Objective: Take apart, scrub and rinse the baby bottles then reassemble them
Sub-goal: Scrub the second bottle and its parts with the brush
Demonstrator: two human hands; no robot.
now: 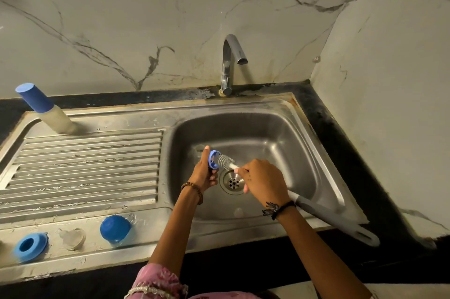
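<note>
Over the basin of a scratched stainless-steel sink point(280, 128), a person's left hand point(203, 174) pinches a small blue plastic screw ring point(214, 159) between raised thumb and curled fingers, the ring tilted on edge, while the right hand point(264, 183) curls its fingers around the white stem of a long grey-handled bottle brush point(323, 216); the brush's coiled, bristly head point(225, 160) touches the ring's open side, just above the round perforated metal drain point(233, 183); the handle runs out toward four o'clock, past the wrist and over the sink's front rim; a brown beaded bracelet point(193, 189) circles the left wrist and a black knotted thread band point(277, 208) the right; at twelve o'clock a bent chrome tap point(230, 62) stands against veined marble-look wall tiles point(121, 31); at ten o'clock, beside the ribbed draining board point(85, 169), an upright cloudy bottle with a tall blue cap point(45, 108) stands; along the front ledge, toward eight o'clock, lie a rounded blue dome cap point(115, 227), a translucent soft teat point(73, 237) and a second blue collar ring point(30, 246), each apart from the next.
</note>
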